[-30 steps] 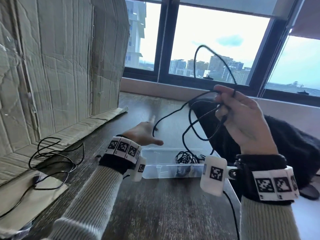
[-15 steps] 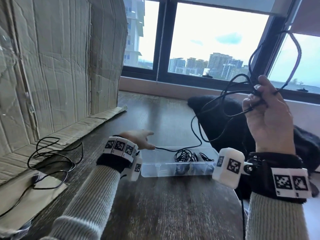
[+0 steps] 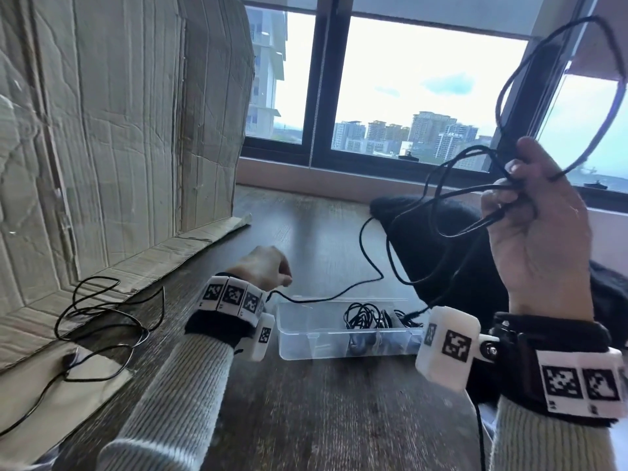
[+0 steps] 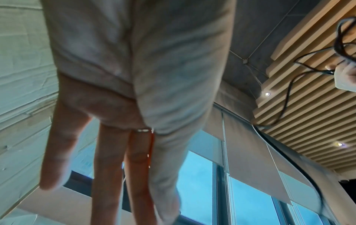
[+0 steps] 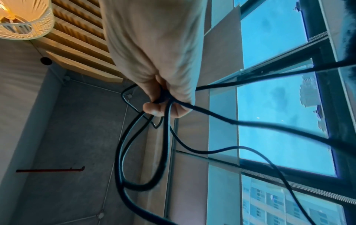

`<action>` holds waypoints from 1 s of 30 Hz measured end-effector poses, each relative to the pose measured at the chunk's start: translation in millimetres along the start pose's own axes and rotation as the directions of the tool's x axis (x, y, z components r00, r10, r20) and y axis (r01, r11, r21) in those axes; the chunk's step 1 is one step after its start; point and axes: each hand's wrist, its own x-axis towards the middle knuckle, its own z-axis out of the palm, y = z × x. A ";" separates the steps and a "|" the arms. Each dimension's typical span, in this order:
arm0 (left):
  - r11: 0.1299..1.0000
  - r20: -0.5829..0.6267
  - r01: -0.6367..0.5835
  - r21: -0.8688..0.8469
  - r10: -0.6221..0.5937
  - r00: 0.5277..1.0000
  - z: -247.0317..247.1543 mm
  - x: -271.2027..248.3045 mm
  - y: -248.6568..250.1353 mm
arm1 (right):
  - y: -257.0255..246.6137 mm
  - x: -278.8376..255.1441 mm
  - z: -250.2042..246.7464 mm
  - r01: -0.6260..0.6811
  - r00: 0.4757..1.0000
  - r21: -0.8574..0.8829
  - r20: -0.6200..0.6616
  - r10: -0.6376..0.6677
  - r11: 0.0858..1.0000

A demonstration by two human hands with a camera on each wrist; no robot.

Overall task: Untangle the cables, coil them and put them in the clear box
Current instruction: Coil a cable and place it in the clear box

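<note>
Dark wood tabletop (image 3: 323,402) stretches under both my wrists, with windows beyond. My right hand (image 3: 540,229) is raised, fingers curled round gathered loops of a thin black cable (image 3: 373,253) that trails down and across to my left hand (image 3: 261,270). That hand is low by the near corner of the clear box (image 3: 306,338); the strand seems to end at its thumb side, though whether it pinches it I cannot tell, since my other fingers show straight from the wrist. I judge the cable light, limp and springy, likely to uncoil if loosened, so best held where the loops cross. I count one cable in hand, one coiled bundle (image 3: 367,316) in the box, and one loose cable (image 3: 102,321) on cardboard (image 3: 119,130) well left of my left hand.
</note>
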 end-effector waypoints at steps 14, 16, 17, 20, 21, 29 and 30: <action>0.968 -0.053 -0.157 -0.197 0.149 0.987 -27.2 -18.6 17.8 | -28.9 1.8 -11.9 0.100 0.992 0.025 0.072 -0.101 0.995; 0.952 0.075 -0.208 -0.223 0.229 0.970 -33.9 -37.5 40.1 | -30.7 5.2 -20.8 0.098 0.995 0.027 0.022 -0.099 0.995; 0.958 0.174 -0.226 -0.176 0.257 0.951 -31.9 -44.6 51.6 | -29.9 7.1 -24.9 0.092 0.996 -0.008 -0.021 -0.092 0.996; 0.932 0.429 -0.299 -0.205 0.361 0.828 -9.4 -52.6 81.2 | -22.7 9.4 -29.4 0.049 0.985 -0.179 -0.156 -0.077 0.983; 0.922 0.487 -0.301 -0.244 0.385 0.784 0.6 -51.7 87.9 | -19.9 9.5 -29.1 0.031 0.978 -0.225 -0.195 -0.076 0.974; 0.925 0.495 -0.373 0.076 0.290 0.819 55.2 -31.5 95.5 | 0.3 1.6 -10.3 -0.113 0.963 -0.316 -0.267 0.026 0.942; 0.923 0.458 -0.369 0.111 0.282 0.843 54.2 -30.0 93.2 | 2.8 1.5 -7.6 -0.128 0.964 -0.311 -0.261 0.045 0.942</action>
